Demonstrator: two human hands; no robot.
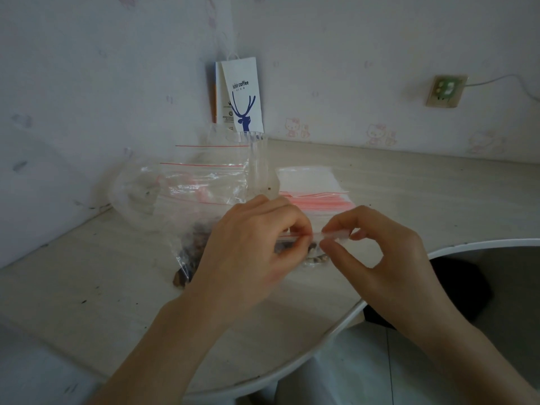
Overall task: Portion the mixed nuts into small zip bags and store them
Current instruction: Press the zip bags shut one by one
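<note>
- Fingers [295, 226] of the left hand [248, 252] are curled, thumb and fingertips pinching the top strip of a small zip bag [317, 235].
- Right hand [380, 258]: index and thumb pinch the same strip at its right end; the other fingers are bent behind.
- Small zip bag is held between both hands, low over the front of the table [87, 287]. Strip runs roughly level, left to right. Most of the bag's body is hidden by the left hand.
- Mixed nuts [315, 258] show as dark and pale lumps inside the bag, under the strip, between the two thumbs.
- Strip is blurred; cannot tell if it is pressed closed.
- Second clear bag [190, 252] holding dark nuts lies on the table, just left of the left hand and partly behind it.
- Stack of empty zip bags [315, 200], red strips, lies flat on the table behind the hands.
- Clear plastic cup [258, 165] stands upright beyond the left hand; larger clear bags [201, 176] with red lines slump to its left.
- White paper coffee bag [242, 95] with a blue deer stands at the wall.
- Wall socket [445, 90] at far right, white cable attached.
</note>
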